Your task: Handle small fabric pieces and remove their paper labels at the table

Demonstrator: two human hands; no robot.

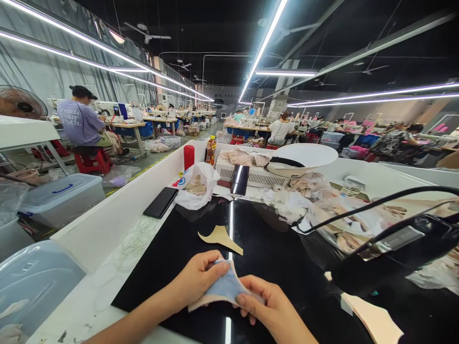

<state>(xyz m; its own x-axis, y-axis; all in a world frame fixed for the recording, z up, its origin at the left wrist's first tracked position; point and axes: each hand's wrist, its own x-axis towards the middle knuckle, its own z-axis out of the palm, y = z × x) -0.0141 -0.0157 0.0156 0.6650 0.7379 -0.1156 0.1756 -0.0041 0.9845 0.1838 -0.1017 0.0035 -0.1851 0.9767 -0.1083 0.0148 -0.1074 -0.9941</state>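
Between both hands is a light-blue fabric piece (223, 287) with a pale beige edge, raised over a glossy black board (172, 258). My left hand (201, 277) grips its upper left part, thumb on top. At its lower right side, my right hand (263, 301) pinches it, with the thumb on the face and fingers beneath. Just beyond them, a curved tan cut piece (221, 237) lies flat on the board. A peach-coloured cut piece (376, 317) rests at the lower right, near the base of a black machine arm (398, 248).
A black phone (161, 202) and a white plastic bag (197, 188) lie at the board's far left. Bagged beige pieces (319, 200) crowd the right side behind the machine. A bottle (211, 150) stands near the white rim (107, 205). Several people sit at sewing tables beyond.
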